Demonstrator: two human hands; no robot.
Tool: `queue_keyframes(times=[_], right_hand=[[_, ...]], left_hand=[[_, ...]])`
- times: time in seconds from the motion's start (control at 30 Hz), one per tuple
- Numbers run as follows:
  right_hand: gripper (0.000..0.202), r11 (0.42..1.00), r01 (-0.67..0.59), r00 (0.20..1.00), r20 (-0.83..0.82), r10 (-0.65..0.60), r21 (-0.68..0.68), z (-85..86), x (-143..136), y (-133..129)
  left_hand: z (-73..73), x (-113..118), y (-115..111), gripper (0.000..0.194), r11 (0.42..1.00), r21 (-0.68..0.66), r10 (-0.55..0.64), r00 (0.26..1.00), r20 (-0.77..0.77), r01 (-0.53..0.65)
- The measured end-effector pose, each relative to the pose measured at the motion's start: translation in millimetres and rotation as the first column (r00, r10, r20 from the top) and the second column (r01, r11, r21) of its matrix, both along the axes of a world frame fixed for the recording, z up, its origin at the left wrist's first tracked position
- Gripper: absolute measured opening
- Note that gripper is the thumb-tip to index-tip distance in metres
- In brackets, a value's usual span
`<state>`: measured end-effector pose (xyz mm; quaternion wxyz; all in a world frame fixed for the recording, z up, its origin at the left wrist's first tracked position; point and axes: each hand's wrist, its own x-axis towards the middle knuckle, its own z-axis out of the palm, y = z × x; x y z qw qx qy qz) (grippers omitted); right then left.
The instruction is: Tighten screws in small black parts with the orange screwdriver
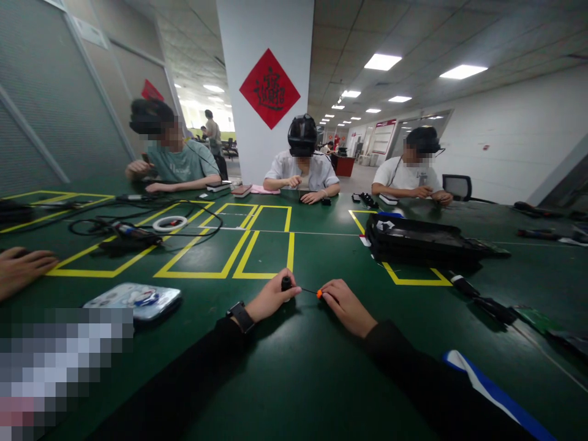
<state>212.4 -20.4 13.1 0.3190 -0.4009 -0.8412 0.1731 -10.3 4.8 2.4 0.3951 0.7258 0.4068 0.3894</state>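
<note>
Left hand: it's wrapping its fingers around a small black cylinder
Right hand: it's pinching an orange piece in its fingertips
Thin rod: it's spanning the gap between both hands, well short of the worktop's far edge
Black tray: it's sitting beyond the right hand, nearer that far edge
White ring: it's lying among dark cables toward the far left corner
Crew: three people are sitting along the far edge

The phone lies left of the tool, the tray beyond, right.
</note>
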Motion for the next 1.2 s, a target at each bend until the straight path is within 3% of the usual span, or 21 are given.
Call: queue_keyframes(times=[0.1, 0.43, 0.57, 0.9, 1.03, 1.2], right_hand=[[0.015, 1.0, 0.026, 0.999, -0.027, -0.026, -0.017, -2.8, 1.2, 2.0], [0.026, 1.0, 0.02, 0.999, 0.035, -0.02, 0.015, -3.5, -0.8, 0.9], [0.014, 0.999, 0.04, 0.999, -0.016, -0.04, -0.004, -4.1, 1.1, 1.6], [0.023, 0.998, 0.056, 0.998, -0.026, -0.056, 0.002, -6.7, 0.8, 4.2], [0.012, 0.998, 0.063, 0.996, -0.07, -0.063, 0.004, -7.9, 2.5, 5.0], [0.022, 0.995, 0.077, 0.993, -0.081, -0.081, -0.056, -10.6, 1.8, 6.2]], left_hand=[[0.1, -0.4, -0.5, 0.023, 1.0, 0.025, -0.015, 1.0, -0.004, 0.015], [-1.5, 1.2, -2.7, 0.024, 1.0, -0.005, -0.014, 0.999, 0.048, 0.014], [0.2, 1.8, -3.4, 0.024, 1.0, 0.005, 0.001, 0.999, 0.043, -0.001], [4.8, 3.0, -6.1, 0.022, 0.999, 0.04, 0.018, 1.0, 0.001, -0.018], [4.2, 3.3, -6.1, 0.022, 0.998, 0.049, 0.031, 0.999, -0.011, -0.031], [3.1, 5.2, -6.4, 0.02, 0.995, 0.075, 0.061, 0.998, -0.023, -0.059]])
